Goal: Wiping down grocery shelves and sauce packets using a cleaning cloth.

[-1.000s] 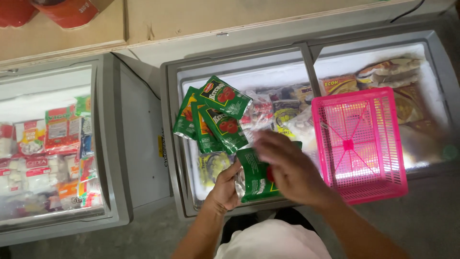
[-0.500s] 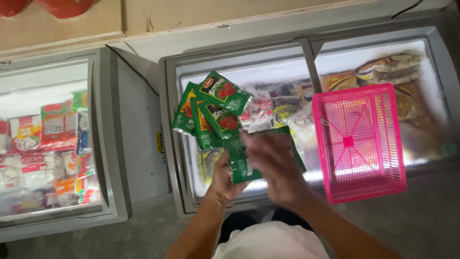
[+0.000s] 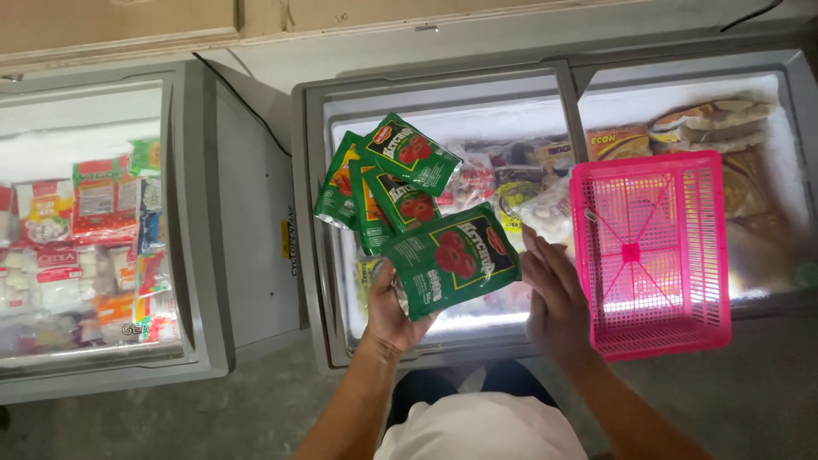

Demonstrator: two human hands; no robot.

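Note:
My left hand [image 3: 390, 308] grips a fan of several green sauce pouches [image 3: 450, 259] with red tomato pictures, held over the left part of a chest freezer [image 3: 308, 213]. The topmost pouch [image 3: 411, 153] points up and right. My right hand [image 3: 554, 294] is spread flat just right of the lowest pouch, fingers apart, touching or almost touching its edge; it holds nothing. Both forearms reach up from the bottom of the view.
A pink plastic basket [image 3: 652, 251] rests on the freezer's glass lid to the right of my right hand. Frozen packets [image 3: 682, 136] fill that freezer. A second chest freezer [image 3: 196, 255] at left holds red and white packets [image 3: 98, 200]. Grey floor lies below.
My right hand has come off the lowest green pouch and moved right, opening flat. That pouch now sits fanned with the others in my left hand.

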